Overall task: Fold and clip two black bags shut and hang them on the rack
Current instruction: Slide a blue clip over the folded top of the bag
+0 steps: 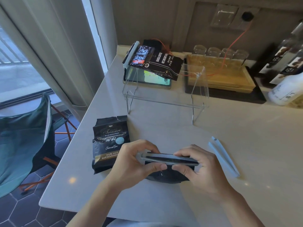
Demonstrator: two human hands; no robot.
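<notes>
Three black bags: one on the rack [164, 102], one lying flat [109, 145], one [165, 175] with its clip [168, 158] pinched by both hands' fingers [157, 167]; a spare clip [223, 157] beside.

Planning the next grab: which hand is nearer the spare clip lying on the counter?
Right. The right hand is just left of the spare clip, while the left hand is farther left, gripping the other end of the clip on the bag.

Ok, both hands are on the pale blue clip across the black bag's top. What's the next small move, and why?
Probably press the pale blue plastic sealing clip fully shut along the folded top of the black foil bag. The left hand and right hand already pinch its two ends, and the clear acrylic rack has room, though whether the clip has latched cannot be seen.
</notes>
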